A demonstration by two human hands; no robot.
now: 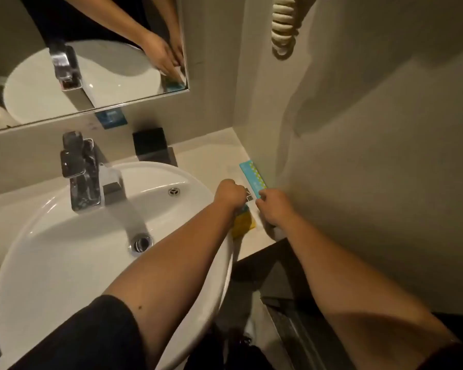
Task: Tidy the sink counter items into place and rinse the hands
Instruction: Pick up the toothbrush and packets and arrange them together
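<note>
Head view: both hands, left hand [230, 192] and right hand [274, 206], curled over small counter packets [253, 177]; grip unclear.

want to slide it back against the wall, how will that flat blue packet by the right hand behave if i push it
The blue packet lies flat and thin on the counter, so it will probably slide rather than roll or tip. It looks light for its size and may skid or turn if nudged at one end. Whether it is stiff or floppy cannot be told.
</note>
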